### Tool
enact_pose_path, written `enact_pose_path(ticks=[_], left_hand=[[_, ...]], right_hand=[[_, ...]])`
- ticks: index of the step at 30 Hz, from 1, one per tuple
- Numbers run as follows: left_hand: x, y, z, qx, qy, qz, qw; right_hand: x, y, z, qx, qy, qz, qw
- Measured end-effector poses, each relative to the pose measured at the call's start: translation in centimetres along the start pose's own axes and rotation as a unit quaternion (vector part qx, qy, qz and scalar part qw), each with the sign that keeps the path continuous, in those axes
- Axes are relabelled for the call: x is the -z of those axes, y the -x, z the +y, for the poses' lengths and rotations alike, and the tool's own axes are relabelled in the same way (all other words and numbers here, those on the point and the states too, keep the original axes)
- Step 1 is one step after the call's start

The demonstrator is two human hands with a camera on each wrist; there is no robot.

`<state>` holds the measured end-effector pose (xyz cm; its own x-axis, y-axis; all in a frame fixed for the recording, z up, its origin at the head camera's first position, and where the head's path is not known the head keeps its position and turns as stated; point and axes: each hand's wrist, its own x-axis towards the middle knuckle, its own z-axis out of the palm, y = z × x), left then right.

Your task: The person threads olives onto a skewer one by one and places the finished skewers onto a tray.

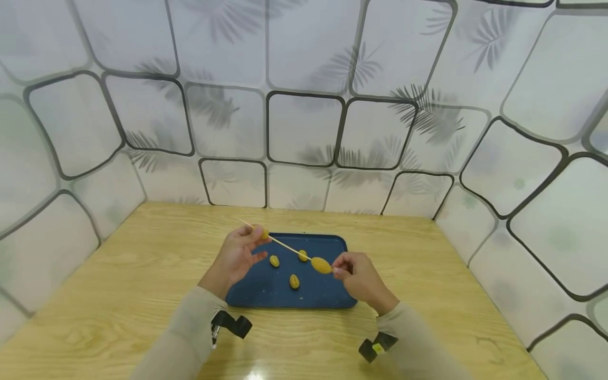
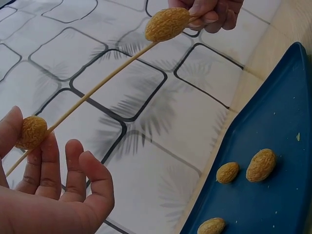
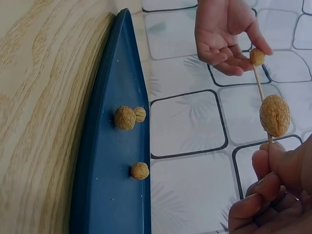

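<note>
A thin wooden skewer [image 1: 288,246] slants across above the tray, with a wrinkled golden-brown oval piece threaded near each end. My left hand [image 1: 239,253] pinches the smaller piece [image 2: 32,132] between thumb and fingers, and the skewer's tip sticks out past it. At the other end, my right hand [image 1: 362,277] pinches the skewer's short end, just behind the larger oval piece [image 3: 275,115]. Bare stick shows between the two pieces. Below, three similar loose pieces, such as the nearest one [image 1: 294,282], lie on a dark blue tray [image 1: 266,295].
The tray stands on a light wood-grain table [image 1: 161,264]. Patterned cloth walls [image 1: 304,126] with rounded squares and leaf prints enclose the table's back and sides. Small pale crumbs dot the tray.
</note>
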<state>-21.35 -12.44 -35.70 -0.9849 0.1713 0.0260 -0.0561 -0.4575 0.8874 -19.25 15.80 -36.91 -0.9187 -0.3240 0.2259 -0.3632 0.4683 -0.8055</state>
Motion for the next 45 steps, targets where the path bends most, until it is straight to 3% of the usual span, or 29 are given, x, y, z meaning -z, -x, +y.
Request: enact_pose_path(ticks=[12,18,38,45], left_hand=[[-0.6,-0.2,0.0,-0.003,-0.011,-0.020,0.9997],[-1.3,-0.2,0.0,-0.002,-0.021,-0.028,0.9994],[-2.2,-0.4,-1.3,0.030,-0.027,-0.032,0.9987],[-2.8,-0.3,-1.6,0.039,-0.049,-0.026,0.9977]], right_hand=[[-0.3,-0.3,-0.4,0.010,0.007,0.028,0.9995],[-0.8,-0.3,-0.3,-0.020,0.002,0.040,0.9990],[-1.4,-0.7,-1.4,-0.041,0.010,0.035,0.9985],[-1.6,-0.7,-1.5,-0.043,0.005,0.033,0.9985]])
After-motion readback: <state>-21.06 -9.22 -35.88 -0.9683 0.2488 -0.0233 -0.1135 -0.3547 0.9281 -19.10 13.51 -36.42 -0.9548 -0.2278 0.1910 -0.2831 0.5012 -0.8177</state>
